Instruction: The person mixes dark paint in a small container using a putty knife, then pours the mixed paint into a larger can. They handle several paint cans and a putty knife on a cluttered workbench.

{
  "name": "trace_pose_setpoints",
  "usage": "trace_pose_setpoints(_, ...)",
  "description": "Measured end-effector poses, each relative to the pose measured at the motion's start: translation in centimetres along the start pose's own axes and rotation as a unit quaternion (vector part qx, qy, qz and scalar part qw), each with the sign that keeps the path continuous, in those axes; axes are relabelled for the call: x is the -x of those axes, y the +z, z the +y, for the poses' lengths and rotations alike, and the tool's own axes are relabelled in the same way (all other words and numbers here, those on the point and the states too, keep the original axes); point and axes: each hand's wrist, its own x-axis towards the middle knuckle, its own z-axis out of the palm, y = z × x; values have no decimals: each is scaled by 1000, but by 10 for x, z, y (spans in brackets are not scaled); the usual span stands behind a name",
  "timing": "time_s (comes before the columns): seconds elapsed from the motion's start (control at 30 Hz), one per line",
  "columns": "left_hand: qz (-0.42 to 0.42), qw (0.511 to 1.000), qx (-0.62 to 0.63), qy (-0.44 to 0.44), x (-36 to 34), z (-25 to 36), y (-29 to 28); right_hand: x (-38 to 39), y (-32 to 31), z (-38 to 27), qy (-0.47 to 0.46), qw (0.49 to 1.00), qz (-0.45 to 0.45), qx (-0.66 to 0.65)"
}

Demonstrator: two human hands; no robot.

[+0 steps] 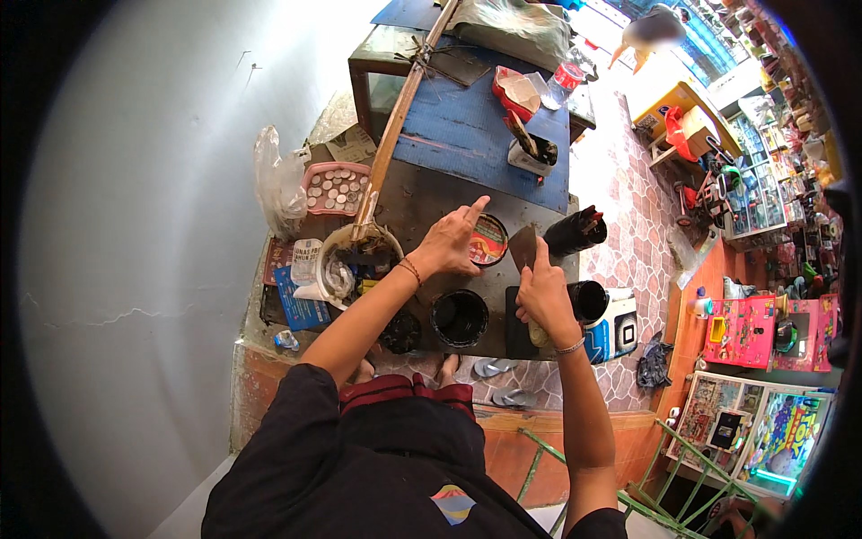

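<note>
My left hand [446, 242] curves round the left side of a round tin [489, 241] with a red and yellow top. Its thumb lies at the near rim, and its index finger stretches past the far rim. My right hand [549, 295] grips a scraper-like tool with a broad, flat dark blade [523, 246]. That blade stands just right of the tin, and my index finger lies along it. Part of the handle [538, 335] shows below my fist. Nearer me on the bench stands an open black pot [460, 318]. Beside my right wrist is another black container [588, 302].
A black holder [576, 232] with tools stands at the right. Leftward are a white bucket [359, 260], a pink basket [337, 189] of pale discs and a wooden pole [406, 103]. A brush rests in a small tub [532, 154] on the blue board. Another person [655, 27] is far off.
</note>
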Motion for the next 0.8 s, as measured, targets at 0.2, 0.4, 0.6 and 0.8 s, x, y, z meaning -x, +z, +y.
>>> trace_pose_setpoints(0.2, 16, 998, 57, -2, 7, -4, -2, -5, 8, 1, -38, 996, 19, 75)
trace_pose_setpoints(0.4, 24, 997, 67, 12, 4, -2, 2, -16, -16, -21, 45, 994, -82, 58)
trace_pose_setpoints(0.6, 50, 997, 54, 11, 6, 0, 6, -40, -24, -30, -39, 975, -111, 189)
trace_pose_setpoints(0.8, 61, 997, 52, 16, 5, -4, 9, -48, -36, -14, -20, 983, -151, 99)
